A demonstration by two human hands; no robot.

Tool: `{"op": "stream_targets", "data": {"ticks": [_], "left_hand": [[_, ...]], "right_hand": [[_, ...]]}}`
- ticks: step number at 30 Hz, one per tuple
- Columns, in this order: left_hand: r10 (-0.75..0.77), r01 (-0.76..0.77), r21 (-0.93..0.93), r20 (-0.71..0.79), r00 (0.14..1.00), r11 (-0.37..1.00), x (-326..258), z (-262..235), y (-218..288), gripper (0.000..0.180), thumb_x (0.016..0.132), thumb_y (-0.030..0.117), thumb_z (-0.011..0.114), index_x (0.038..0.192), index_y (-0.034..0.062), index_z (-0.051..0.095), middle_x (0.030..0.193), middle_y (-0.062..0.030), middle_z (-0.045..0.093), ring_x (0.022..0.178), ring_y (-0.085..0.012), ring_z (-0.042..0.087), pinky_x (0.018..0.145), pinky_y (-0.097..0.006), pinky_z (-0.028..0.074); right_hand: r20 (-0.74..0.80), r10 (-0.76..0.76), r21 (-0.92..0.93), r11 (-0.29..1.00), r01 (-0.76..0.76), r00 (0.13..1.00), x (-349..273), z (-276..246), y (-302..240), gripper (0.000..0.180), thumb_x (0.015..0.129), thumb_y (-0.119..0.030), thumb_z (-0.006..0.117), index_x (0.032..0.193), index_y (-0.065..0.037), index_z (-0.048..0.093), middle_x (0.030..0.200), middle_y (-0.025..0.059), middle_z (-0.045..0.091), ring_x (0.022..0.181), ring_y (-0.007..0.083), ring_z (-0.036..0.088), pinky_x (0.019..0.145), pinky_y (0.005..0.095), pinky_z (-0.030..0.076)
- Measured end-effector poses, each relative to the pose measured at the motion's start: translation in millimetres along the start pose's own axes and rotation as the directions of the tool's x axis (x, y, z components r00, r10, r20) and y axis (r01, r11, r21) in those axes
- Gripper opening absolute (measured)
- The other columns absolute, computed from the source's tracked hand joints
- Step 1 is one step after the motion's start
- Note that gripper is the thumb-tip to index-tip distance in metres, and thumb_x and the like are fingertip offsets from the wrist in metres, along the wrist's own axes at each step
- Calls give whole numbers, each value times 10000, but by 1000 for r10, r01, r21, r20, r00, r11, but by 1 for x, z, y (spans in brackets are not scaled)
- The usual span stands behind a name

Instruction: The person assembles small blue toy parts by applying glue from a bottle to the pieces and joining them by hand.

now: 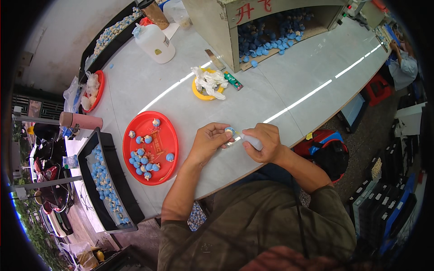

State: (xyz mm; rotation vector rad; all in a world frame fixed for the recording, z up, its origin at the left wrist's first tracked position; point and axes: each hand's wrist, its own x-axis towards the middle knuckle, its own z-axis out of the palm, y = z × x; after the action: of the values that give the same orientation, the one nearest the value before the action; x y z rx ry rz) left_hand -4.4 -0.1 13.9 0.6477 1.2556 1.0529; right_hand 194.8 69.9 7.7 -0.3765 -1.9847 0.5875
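Observation:
Between the thumb and fingers of my left hand (211, 141) is a small blue-and-cream figurine piece (229, 130). My right hand (264, 142) is closed around a small translucent squeeze bottle (253, 142), whose narrow tip points at the piece; whether the two touch is too small to tell. Left of my hands, a round red plate (170, 131) carries several similar blue-and-cream pieces (143, 161). Beyond my hands lies a yellow ring-shaped dish (197, 92) with crumpled white tissue (209, 80) on it, beside a small green packet (233, 80).
A black tray (118, 180) full of blue pieces stands at the left edge, near a pink flask (81, 120). Farther back are a white jug (154, 44) and a metal booth (210, 31) with blue pieces heaped inside. Another person (402, 65) sits at far right.

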Motion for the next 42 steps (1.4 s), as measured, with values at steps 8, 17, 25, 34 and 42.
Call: {"op": "stream_targets", "data": {"ticks": [8, 17, 25, 34, 42], "left_hand": [[-19, 19, -31, -12, 1000, 999, 2, 2, 2, 309, 873, 82, 682, 1128, -45, 564, 967, -119, 667, 870, -172, 679, 680, -221, 529], [52, -52, -140, -1, 999, 989, 4, -1, -4, 344, 835, -30, 669, 1147, -16, 525, 1099, -120, 604, 1018, -225, 658, 847, -257, 537], [183, -181, -94, 18, 983, 979, 1, 2, -9, 344, 812, -119, 629, 1108, -5, 497, 1148, -141, 559, 1113, -252, 615, 948, -309, 505], [175, -170, -111, 38, 984, 979, 2, -1, -10, 349, 814, -105, 644, 1112, -6, 490, 1149, -136, 549, 1128, -262, 607, 956, -314, 503], [122, -116, -154, 27, 992, 981, 0, -3, -5, 381, 821, -35, 688, 1144, 15, 492, 1170, -117, 548, 1099, -255, 624, 885, -277, 535]], "right_hand": [[-76, 24, 39, 999, -21, 997, -5, -4, 4, 258, 688, -13, 686, 936, 15, 625, 657, 107, 577, 497, 241, 532, 464, 323, 413], [-31, 148, 198, 970, -139, 989, -3, -9, 2, 274, 718, -18, 672, 985, 23, 625, 655, 119, 580, 514, 232, 545, 480, 318, 415], [37, 128, 171, 976, -133, 991, 1, -2, -3, 244, 712, -27, 685, 946, 11, 627, 670, 120, 592, 526, 240, 562, 486, 324, 432], [32, 146, 181, 972, -149, 989, 1, -1, -2, 236, 718, -28, 690, 941, 13, 622, 693, 130, 611, 543, 251, 582, 497, 331, 447], [22, 241, 224, 945, -240, 970, -4, -13, 0, 280, 755, -31, 672, 1023, 29, 618, 739, 134, 624, 608, 227, 603, 563, 313, 472]]}}
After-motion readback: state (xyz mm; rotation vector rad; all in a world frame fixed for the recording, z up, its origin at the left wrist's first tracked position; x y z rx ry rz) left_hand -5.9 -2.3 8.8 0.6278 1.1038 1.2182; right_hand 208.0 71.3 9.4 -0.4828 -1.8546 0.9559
